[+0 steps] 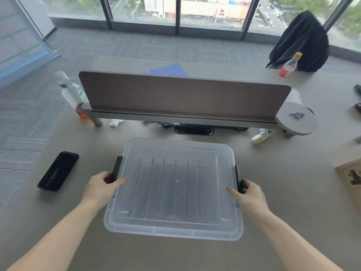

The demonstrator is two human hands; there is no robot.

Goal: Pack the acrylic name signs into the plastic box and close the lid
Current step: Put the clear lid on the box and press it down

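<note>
A clear plastic box (173, 229) sits on the desk in front of me with its translucent lid (175, 151) on top. Through the lid I see several upright acrylic name signs (175, 188) standing in a row inside. My left hand (101, 186) grips the black latch (117, 167) on the box's left side, thumb resting on the lid. On the right side, my right hand (248, 194) holds the other black latch (238, 180) the same way.
A black case (57, 171) lies left of the box. A desk divider (183, 94) stands behind it, with bottles (72, 92) at its left end, a red bottle (289, 67) far right, a white tool (260, 135) and a framed picture (351, 178) to the right.
</note>
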